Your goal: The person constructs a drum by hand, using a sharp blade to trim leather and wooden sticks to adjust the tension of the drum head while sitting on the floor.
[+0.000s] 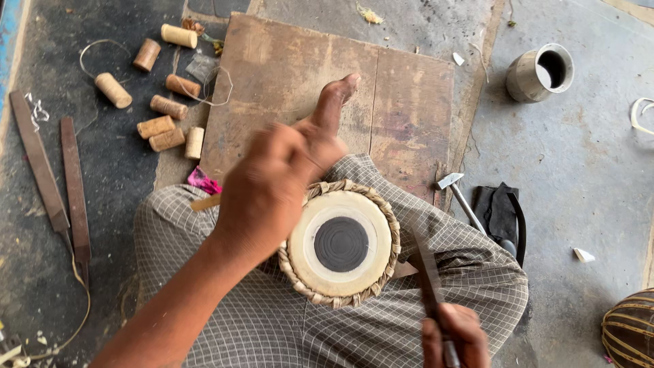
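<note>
**Small drum in the lap, a hand on either side**

The grey floor fills the frame, and on it, beyond the fingers, lies a flat wooden board. Nearer, the checked cloth over the person's folded legs covers the lower middle; a bare foot pokes out onto the board, just past the left knuckles.

The small drum sits in the lap between the two hands, head up: a cream skin with a black round patch in the middle and a braided rim around it. Its body below the rim is hidden in the cloth.

The left hand is blurred and lies over the drum's left edge, covering part of the braid. Its fingers look curled, and a thin pale stick shows at their far side, but whether they grip it cannot be told (the blur swallows the fingertips).

The right hand is cut by the bottom edge; its fingers are closed around the handle of a long dark metal tool, whose blade runs up toward the drum's right rim.

Right of those fingers lie a small hammer and a black pouch; farther off stands a metal cup. Left of the left hand are two flat files and a scatter of wooden pegs. A ribbed round object is cut off at the lower right corner.
</note>
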